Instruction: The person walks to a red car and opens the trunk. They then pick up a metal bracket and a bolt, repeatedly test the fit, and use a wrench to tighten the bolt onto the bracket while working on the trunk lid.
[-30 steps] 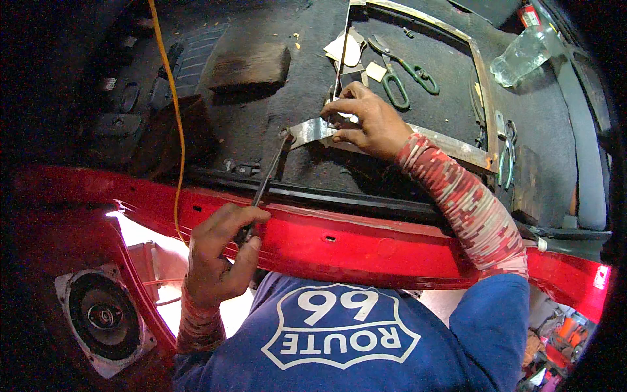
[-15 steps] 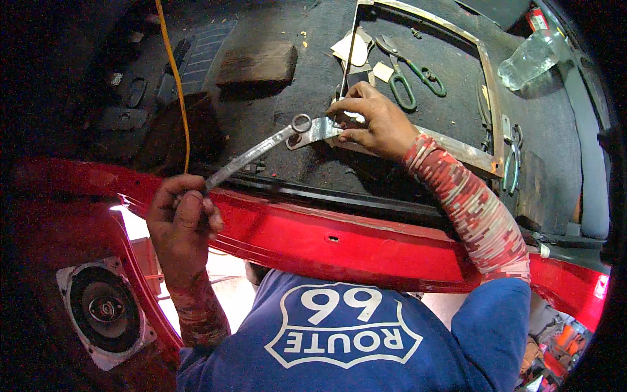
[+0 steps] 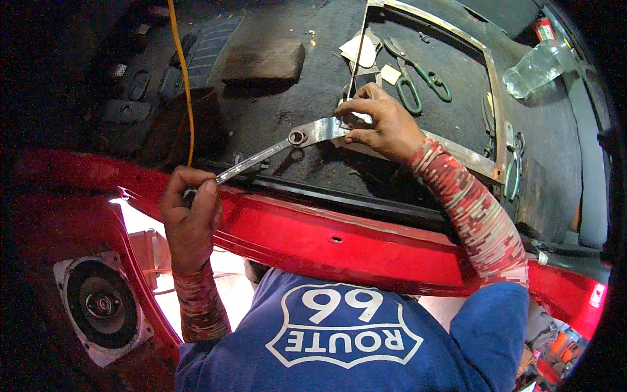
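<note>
My left hand (image 3: 191, 212) is closed on the lower end of a long silver ring spanner (image 3: 255, 163). The spanner's far ring sits over the hole end of a bent metal bracket (image 3: 322, 130), around what looks like a nut. My right hand (image 3: 386, 125) pinches the bracket's other end, against the near left corner of a metal frame (image 3: 494, 111); its fingers hide part of that joint. Inside the frame lie green-handled snips (image 3: 410, 95) and pale scraps (image 3: 360, 52).
Dark carpet (image 3: 281, 111) lies behind a red car body sill (image 3: 339, 238). A wooden block (image 3: 264, 62), a yellow cord (image 3: 181, 72), pliers (image 3: 513, 173) and a clear plastic bottle (image 3: 534, 68) are around the frame. A round speaker (image 3: 101, 305) is at lower left.
The spanner's ring has come down onto the bracket's end, where before it was held above it. My left hand has shifted slightly right; my right hand keeps its grip on the bracket.
</note>
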The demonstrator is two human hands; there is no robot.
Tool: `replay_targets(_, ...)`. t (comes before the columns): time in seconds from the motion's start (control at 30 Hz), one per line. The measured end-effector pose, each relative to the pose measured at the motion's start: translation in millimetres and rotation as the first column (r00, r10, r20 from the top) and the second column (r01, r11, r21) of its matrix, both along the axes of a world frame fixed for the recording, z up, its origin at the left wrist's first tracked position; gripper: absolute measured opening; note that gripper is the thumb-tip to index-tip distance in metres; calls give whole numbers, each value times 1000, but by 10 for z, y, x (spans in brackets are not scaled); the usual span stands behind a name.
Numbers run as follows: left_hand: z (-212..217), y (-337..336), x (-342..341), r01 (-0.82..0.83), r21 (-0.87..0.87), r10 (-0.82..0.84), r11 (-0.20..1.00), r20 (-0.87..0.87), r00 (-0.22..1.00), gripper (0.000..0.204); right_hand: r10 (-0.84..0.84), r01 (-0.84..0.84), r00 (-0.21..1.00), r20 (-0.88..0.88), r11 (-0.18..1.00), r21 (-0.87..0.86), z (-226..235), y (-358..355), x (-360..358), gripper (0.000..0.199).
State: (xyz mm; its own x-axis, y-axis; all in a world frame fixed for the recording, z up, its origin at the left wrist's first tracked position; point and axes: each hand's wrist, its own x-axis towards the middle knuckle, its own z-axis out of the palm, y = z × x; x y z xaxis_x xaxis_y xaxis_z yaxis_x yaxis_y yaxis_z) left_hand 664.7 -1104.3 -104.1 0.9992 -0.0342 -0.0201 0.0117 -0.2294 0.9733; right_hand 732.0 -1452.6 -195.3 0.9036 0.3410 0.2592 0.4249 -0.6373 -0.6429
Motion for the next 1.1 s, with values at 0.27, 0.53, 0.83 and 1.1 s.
replay_targets(0.27,-95,-67,-6,-41,-15,41,999,12,999,9,20,-20,999,26,1000,-20,-11,-10,18,50)
replay_targets(0.53,-129,-123,-13,-113,20,113,993,18,993,8,8,-8,1000,-7,1000,-23,5,3,9,49)
replay_targets(0.83,9,92,482,20,338,21,941,-116,993,15,-8,6,999,-37,999,-42,49,24,-11,44)
replay_targets(1.1,67,-60,907,-16,392,36,920,-42,998,29,-21,20,1000,-10,999,-39,39,31,-27,45)
